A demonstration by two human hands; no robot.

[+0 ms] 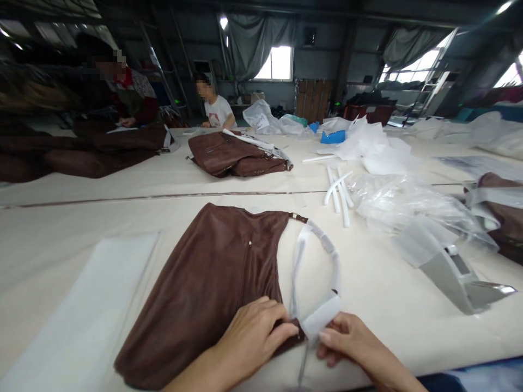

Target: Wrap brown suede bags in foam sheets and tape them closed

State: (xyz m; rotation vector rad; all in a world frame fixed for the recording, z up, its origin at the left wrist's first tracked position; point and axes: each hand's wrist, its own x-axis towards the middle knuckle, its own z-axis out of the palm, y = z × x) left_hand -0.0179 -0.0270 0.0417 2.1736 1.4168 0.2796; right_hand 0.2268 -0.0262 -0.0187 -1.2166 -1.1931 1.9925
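Note:
A brown leather handbag point(220, 256) lies flat on the table in front of me, a zip running down its side. Its strap point(335, 267) arcs out to the right, mostly wrapped in white material, and a loose white strip point(297, 272) hangs inside the loop. My left hand point(261, 329) is closed on the bag's lower corner by the strap end, thumb against fingers. Between thumb and fingers, my right hand point(341, 340) pinches a small white wrapping sheet point(322, 316) at the lower end of the strap. Part of the strap is hidden under that sheet.
Right of the bag stands a grey tape dispenser point(453, 272), near crumpled clear plastic point(400, 201) and several white foam tubes point(339, 190). White sheets point(90, 305) lie left. Another brown bag point(229, 155) lies across the table, where two people point(218, 109) work.

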